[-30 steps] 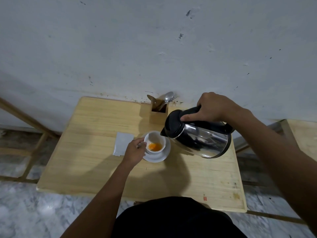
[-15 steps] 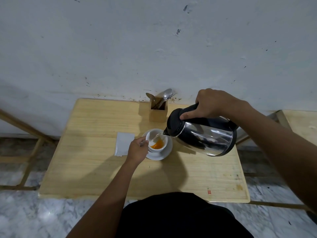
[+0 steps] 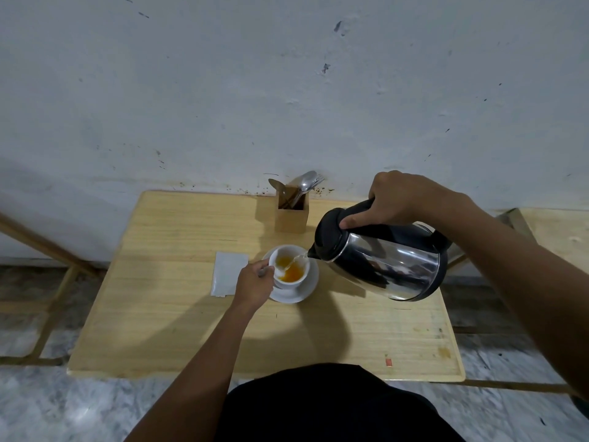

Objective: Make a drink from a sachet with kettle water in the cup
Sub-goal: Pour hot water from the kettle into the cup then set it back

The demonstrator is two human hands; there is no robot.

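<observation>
A white cup (image 3: 294,253) stands on a white saucer (image 3: 310,287) near the middle of the wooden table (image 3: 178,314). Orange liquid lies in the cup. My left hand (image 3: 255,283) grips the cup's handle on its left side. My right hand (image 3: 401,199) holds the black handle of a steel kettle (image 3: 389,263), tilted with its spout over the cup's right rim. A thin stream of water runs from the spout into the cup. A flat white sachet (image 3: 228,277) lies just left of my left hand.
A wooden holder (image 3: 291,216) with spoons and a fork stands at the table's back edge against the wall. A second wooden surface (image 3: 561,231) shows at the far right. Marble floor surrounds the table.
The kettle has tipped further and its spout has come down to the cup's rim. Water now streams in, and the orange liquid has spread in the cup. My left hand stays on the handle.
</observation>
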